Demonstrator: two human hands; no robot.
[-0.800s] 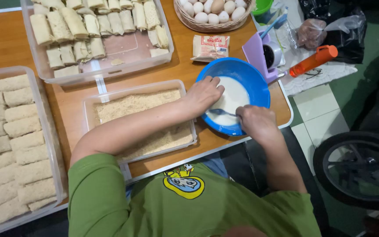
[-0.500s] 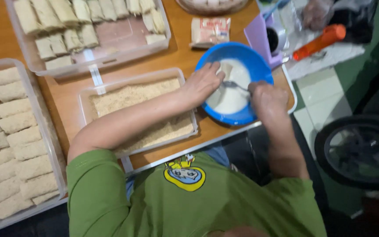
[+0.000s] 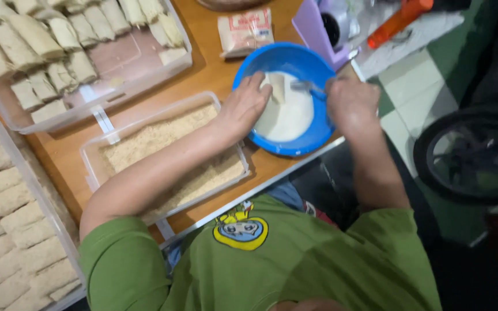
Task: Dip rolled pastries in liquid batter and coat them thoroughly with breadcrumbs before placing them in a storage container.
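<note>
While both hands [image 3: 243, 106] [image 3: 350, 103] work one blue bowl [image 3: 260, 60], one roll [image 3: 276, 87] apparently soaks.

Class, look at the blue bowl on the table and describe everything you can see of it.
The blue bowl is round, looks plastic, and stands upright near the wooden table's front edge, holding white liquid. The left hand reaches over its rim and touches a pale roll in it. The right hand holds a metal utensil over it.
</note>
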